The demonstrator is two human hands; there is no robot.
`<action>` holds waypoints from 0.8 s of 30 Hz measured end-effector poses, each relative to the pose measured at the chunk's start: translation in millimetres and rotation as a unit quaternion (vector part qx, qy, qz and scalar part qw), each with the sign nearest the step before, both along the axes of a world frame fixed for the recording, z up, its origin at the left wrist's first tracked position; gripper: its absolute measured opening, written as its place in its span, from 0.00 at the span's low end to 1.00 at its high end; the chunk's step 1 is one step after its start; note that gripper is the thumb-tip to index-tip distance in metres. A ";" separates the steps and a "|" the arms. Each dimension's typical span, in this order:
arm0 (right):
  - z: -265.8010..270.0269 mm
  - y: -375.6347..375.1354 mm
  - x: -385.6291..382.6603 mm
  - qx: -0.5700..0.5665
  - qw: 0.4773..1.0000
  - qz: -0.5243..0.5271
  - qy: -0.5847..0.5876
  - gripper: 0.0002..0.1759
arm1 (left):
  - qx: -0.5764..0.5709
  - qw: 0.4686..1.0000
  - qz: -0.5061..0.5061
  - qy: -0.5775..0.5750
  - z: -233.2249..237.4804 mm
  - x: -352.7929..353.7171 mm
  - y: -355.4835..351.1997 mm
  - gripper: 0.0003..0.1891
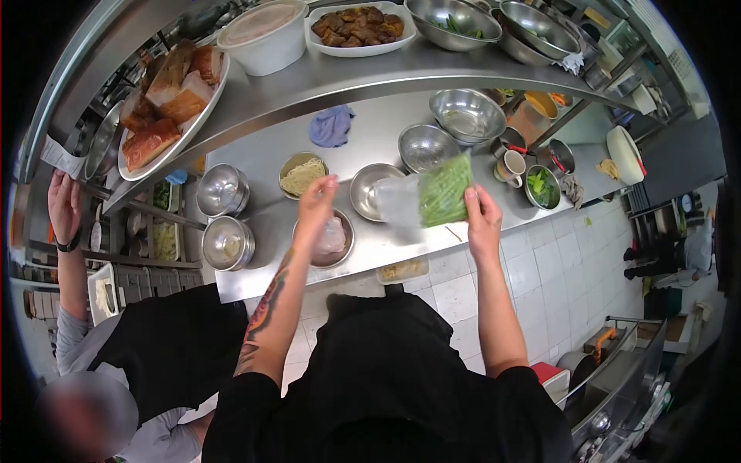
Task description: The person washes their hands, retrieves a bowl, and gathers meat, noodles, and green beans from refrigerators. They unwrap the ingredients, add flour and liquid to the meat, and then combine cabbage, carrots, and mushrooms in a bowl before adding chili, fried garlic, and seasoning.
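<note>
A clear plastic bag of green vegetables (pixel 445 193) hangs over the counter's front edge, its empty end blurred and stretching left. My right hand (pixel 482 212) pinches the bag's right side. My left hand (pixel 318 202) is raised above a metal bowl with pale pink contents (pixel 332 238); its fingers look curled together, and whether they hold anything is too small to make out. Behind it stands a bowl of noodles (pixel 303 176). An empty-looking metal bowl (pixel 370 193) sits between my hands, partly behind the bag.
Stacked metal bowls (pixel 224 190) stand at the left, more bowls (pixel 467 116) at the back. A blue cloth (pixel 332 126) lies behind the noodles. A shelf (pixel 347 77) crosses overhead with meat platters. A co-worker (pixel 170 347) stands at my left, one hand raised to the shelf.
</note>
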State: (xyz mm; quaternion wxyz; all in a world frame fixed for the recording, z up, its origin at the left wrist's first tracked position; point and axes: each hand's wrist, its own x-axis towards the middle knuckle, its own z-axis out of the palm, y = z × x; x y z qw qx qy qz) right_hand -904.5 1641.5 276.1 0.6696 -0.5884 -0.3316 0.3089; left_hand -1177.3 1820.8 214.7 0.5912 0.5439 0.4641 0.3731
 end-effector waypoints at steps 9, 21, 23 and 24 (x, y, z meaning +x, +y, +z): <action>-37.6 109.3 -39.7 -0.078 0.895 0.156 -0.410 0.13 | 0.056 0.969 -0.239 -0.009 -4.7 55.9 43.4 0.20; -50.9 119.8 -40.6 -0.093 0.887 0.096 -0.442 0.07 | 0.116 0.979 -0.160 0.048 -31.4 52.1 46.9 0.14; -50.7 125.6 -35.9 -0.128 0.862 0.120 -0.475 0.07 | 0.100 0.981 -0.163 0.033 -22.1 54.6 44.8 0.14; -46.4 125.9 -37.5 -0.112 0.865 0.119 -0.475 0.06 | 0.078 0.983 -0.162 0.019 -17.4 54.4 41.8 0.14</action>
